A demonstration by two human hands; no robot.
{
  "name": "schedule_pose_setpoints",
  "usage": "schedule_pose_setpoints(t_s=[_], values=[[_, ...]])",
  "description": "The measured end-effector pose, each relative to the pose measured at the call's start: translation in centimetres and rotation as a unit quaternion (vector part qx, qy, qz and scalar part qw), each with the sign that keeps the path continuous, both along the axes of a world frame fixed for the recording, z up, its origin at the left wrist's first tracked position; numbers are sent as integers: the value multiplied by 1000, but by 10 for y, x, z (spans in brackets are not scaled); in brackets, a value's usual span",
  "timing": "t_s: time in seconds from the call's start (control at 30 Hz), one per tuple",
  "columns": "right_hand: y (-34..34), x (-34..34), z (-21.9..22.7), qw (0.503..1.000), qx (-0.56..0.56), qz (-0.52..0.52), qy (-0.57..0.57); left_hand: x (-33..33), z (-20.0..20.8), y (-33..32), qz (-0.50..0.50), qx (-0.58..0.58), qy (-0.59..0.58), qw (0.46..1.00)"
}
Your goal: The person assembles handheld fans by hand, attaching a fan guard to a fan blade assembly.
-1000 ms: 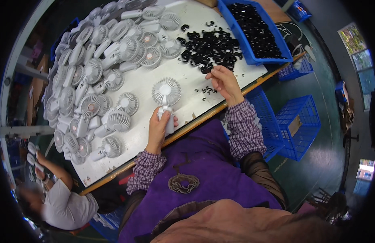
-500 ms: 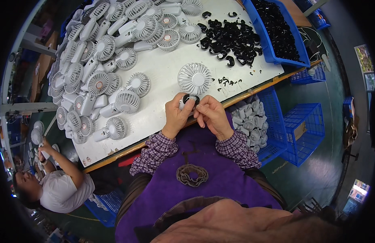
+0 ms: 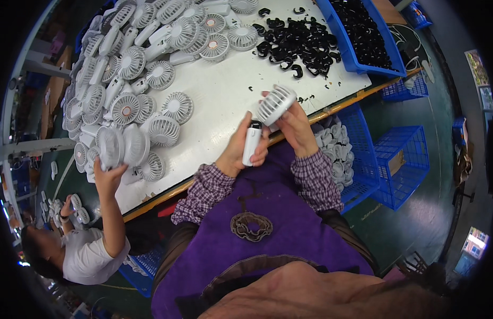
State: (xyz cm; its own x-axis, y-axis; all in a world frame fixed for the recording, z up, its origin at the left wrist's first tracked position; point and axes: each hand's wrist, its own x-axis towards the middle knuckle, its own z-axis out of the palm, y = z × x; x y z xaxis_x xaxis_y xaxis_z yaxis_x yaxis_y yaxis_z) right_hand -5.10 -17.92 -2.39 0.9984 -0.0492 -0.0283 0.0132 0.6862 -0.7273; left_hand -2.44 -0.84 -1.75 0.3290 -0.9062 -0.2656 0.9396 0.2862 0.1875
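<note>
Over the near edge of the table I hold a white handheld fan [image 3: 277, 104] between both hands, its head tilted. My left hand [image 3: 237, 148] is closed around the handle. My right hand [image 3: 299, 127] grips the round caged head from its right side. A small black curved piece [image 3: 255, 124] sits at the neck, between handle and head. Beyond my hands, a heap of curved black pieces [image 3: 302, 45] lies on the white tabletop [image 3: 214, 90], with a few tiny black bits close to the fan head.
A large pile of white fans [image 3: 132, 64] covers the table's left side. One blue tray [image 3: 358, 66] of black pieces stands at the back right. Blue crates [image 3: 398, 165] stand below the edge, one holding white fans. At left, a co-worker's hand [image 3: 109, 178] reaches to the pile.
The fan has been turned: its handle now points toward me, and my right hand has moved from the neck to the head. The co-worker's arm has come to the pile with fans.
</note>
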Motion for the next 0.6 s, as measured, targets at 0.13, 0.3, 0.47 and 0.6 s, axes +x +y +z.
schedule_pose_setpoints(t_s=[0.13,0.3,0.47,0.6], values=[[13,17,38,999,-43,-25,8,-15,-4,-11,-75,-113,-35,990],[7,24,38,991,-87,-33,96,-20,6,11,33,172,-192,966],[23,-12,8,986,116,115,43,-25,-24,20,-21,-66,-30,997],[36,-31,-1,966,232,100,55,-35,-4,7,1,13,-51,999]])
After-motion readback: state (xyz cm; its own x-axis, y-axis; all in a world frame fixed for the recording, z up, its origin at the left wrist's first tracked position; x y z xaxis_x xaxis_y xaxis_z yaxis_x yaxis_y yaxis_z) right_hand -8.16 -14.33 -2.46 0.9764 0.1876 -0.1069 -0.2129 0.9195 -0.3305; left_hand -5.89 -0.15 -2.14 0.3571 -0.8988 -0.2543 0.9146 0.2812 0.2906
